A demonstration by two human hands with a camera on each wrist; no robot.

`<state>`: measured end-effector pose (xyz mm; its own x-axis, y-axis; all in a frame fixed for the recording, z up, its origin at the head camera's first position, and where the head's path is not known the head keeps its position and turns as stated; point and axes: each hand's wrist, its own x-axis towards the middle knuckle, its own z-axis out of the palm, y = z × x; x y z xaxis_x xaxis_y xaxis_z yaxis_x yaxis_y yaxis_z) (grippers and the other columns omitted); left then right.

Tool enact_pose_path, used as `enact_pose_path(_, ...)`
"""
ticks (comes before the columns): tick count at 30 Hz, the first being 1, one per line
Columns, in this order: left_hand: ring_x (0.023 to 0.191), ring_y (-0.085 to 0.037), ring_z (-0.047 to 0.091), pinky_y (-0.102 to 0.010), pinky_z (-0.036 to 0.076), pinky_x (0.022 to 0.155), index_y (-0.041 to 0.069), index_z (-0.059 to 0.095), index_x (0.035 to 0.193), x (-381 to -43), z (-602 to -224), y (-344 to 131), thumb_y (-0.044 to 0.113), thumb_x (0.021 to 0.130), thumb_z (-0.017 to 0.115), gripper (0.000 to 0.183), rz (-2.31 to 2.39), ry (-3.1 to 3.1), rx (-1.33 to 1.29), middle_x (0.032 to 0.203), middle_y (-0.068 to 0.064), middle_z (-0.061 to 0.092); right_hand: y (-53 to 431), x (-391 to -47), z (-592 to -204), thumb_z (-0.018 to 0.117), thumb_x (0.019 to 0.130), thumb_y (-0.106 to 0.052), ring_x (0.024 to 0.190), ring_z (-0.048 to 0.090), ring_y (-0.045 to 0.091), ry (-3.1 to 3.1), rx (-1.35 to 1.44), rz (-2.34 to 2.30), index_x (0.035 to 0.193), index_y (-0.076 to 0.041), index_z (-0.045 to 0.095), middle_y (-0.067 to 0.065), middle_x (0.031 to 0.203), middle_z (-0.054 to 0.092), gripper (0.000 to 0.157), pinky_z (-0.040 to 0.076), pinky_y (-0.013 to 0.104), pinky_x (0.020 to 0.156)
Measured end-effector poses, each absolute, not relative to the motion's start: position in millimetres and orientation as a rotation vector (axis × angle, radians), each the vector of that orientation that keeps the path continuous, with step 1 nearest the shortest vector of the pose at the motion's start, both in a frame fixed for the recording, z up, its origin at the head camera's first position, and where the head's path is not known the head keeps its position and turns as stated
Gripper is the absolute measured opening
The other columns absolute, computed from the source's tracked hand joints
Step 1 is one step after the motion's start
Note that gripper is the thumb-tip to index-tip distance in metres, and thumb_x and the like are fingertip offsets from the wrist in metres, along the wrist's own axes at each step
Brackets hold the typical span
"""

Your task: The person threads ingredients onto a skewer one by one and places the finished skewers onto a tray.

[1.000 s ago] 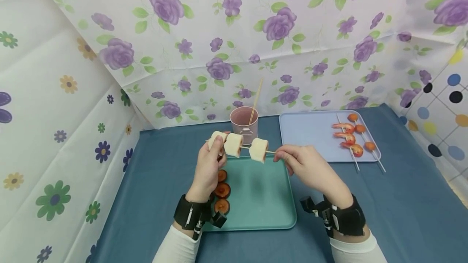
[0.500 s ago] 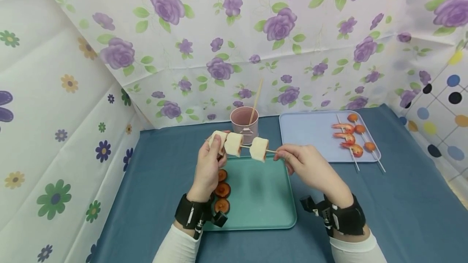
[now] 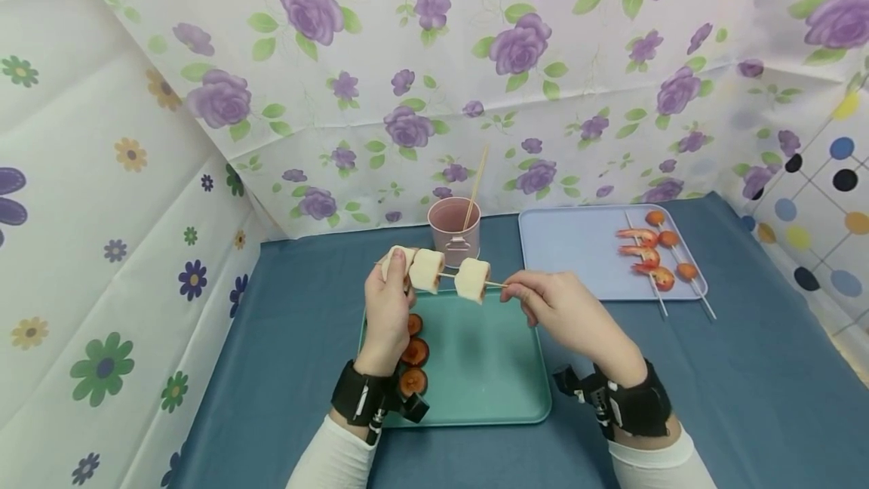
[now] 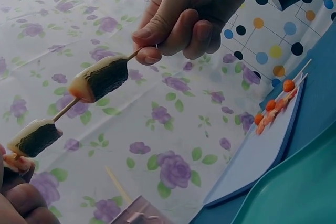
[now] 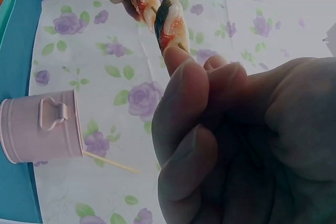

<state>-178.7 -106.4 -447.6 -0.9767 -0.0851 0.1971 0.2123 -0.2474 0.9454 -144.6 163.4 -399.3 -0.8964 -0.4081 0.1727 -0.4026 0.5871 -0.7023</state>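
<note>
A wooden skewer (image 3: 448, 275) runs between my two hands, above the green tray (image 3: 485, 368). Threaded on it are three chunky food pieces (image 3: 472, 280), white on top; the left wrist view shows dark green-black sides (image 4: 107, 78), the right wrist view orange-red ones too. My left hand (image 3: 385, 315) grips the leftmost piece, thumb on top, partly covering it. At the other end, my right hand (image 3: 557, 304) pinches the bare stick between thumb and forefinger. Round brown mushroom-like slices (image 3: 414, 353) line the tray's left side, partly behind my left wrist.
Behind the hands stands a pink bucket (image 3: 453, 236) with a thin stick (image 3: 477, 187) leaning out of it. To the right, a pale blue tray (image 3: 563, 255) carries a shrimp skewer (image 3: 640, 255) and a skewer of small orange balls (image 3: 668, 240). A floral sheet (image 3: 434, 96) hangs behind.
Both hands and the skewer have shifted slightly left together. The grips look the same, and the trays and bucket have stayed put.
</note>
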Motion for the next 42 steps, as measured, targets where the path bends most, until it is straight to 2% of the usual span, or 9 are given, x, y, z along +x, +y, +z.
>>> enact_pose_path(4,0.048,-0.016,0.019,-0.029,0.02,0.047,0.008,0.063,0.107,-179.6,-449.0,-105.9,0.05,0.112,0.054,0.043,-2.307,-1.816,-0.118,0.066,-0.001,0.03,160.5,-144.4,-398.2,0.055,0.114,-0.016,0.06,0.055,0.01,2.791,-0.708,-1.207,0.111,-0.015,0.077,-0.01,0.066,0.056,0.023,0.046,0.033,0.06)
enact_pose_path(7,0.048,-0.016,0.02,-0.029,0.02,0.047,0.007,0.064,0.109,-180.9,-449.0,-108.2,0.047,0.113,0.055,0.042,-2.322,-1.852,-0.145,0.066,-0.001,0.032,160.9,-143.9,-397.9,0.054,0.115,-0.017,0.06,0.055,0.01,2.788,-0.693,-1.211,0.11,-0.015,0.077,-0.01,0.066,0.056,0.023,0.046,0.033,0.06)
enact_pose_path(13,0.046,-0.014,0.024,-0.029,0.022,0.046,0.007,0.064,0.127,-185.4,-447.6,-113.9,0.038,0.111,0.062,0.035,-2.378,-2.029,-0.23,0.065,0.0,0.036,169.2,-144.1,-398.2,0.051,0.116,-0.019,0.06,0.053,0.012,2.82,-0.631,-1.23,0.11,-0.014,0.077,-0.008,0.067,0.056,0.027,0.044,0.033,0.056)
enact_pose_path(18,0.05,-0.012,0.029,-0.03,0.023,0.05,0.008,0.052,0.147,-188.7,-446.5,-113.7,0.036,0.112,0.062,0.046,-2.41,-2.113,-0.263,0.068,0.002,0.039,180.8,-147.7,-396.6,0.05,0.117,-0.021,0.06,0.052,0.016,2.841,-0.563,-1.217,0.112,-0.012,0.077,-0.005,0.069,0.057,0.029,0.042,0.034,0.056)
enact_pose_path(22,0.052,-0.012,0.03,-0.033,0.024,0.054,0.017,0.044,0.159,-188.1,-445.4,-114.9,0.036,0.113,0.06,0.053,-2.442,-2.128,-0.206,0.067,0.003,0.033,195.4,-151.9,-396.3,0.049,0.117,-0.024,0.063,0.053,0.019,2.863,-0.477,-1.182,0.113,-0.011,0.075,-0.002,0.071,0.057,0.03,0.041,0.036,0.058)
enact_pose_path(28,0.053,-0.012,0.03,-0.029,0.026,0.054,0.018,0.044,0.158,-186.7,-442.2,-116.8,0.029,0.115,0.053,0.045,-2.478,-2.101,-0.159,0.073,0.0,0.032,229.1,-157.1,-396.5,0.047,0.118,-0.026,0.066,0.057,0.019,2.936,-0.391,-1.102,0.11,-0.009,0.076,-0.001,0.073,0.059,0.035,0.045,0.038,0.063)
enact_pose_path(33,0.053,-0.012,0.029,-0.029,0.024,0.053,0.017,0.045,0.158,-186.3,-440.4,-118.7,0.028,0.115,0.051,0.044,-2.494,-2.083,-0.164,0.074,-0.001,0.03,266.4,-163.0,-404.2,0.044,0.119,-0.028,0.062,0.056,0.021,3.004,-0.23,-1.072,0.112,-0.003,0.076,0.002,0.073,0.062,0.042,0.043,0.038,0.058)
enact_pose_path(39,0.053,-0.013,0.031,-0.029,0.025,0.053,0.016,0.044,0.158,-186.6,-443.9,-118.4,0.025,0.116,0.049,0.044,-2.497,-2.105,-0.178,0.075,-0.001,0.032,289.4,-174.9,-438.2,0.037,0.119,-0.031,0.062,0.056,0.025,3.099,0.121,-1.01,0.114,0.0,0.071,0.007,0.073,0.065,0.047,0.042,0.039,0.057)
enact_pose_path(42,0.054,-0.013,0.031,-0.03,0.024,0.054,0.014,0.043,0.159,-186.6,-445.3,-118.6,0.026,0.116,0.049,0.045,-2.503,-2.106,-0.188,0.075,-0.001,0.032,288.6,-179.2,-461.1,0.033,0.119,-0.027,0.071,0.064,0.036,3.128,0.292,-0.912,0.118,0.004,0.068,0.017,0.082,0.069,0.047,0.047,0.046,0.058)
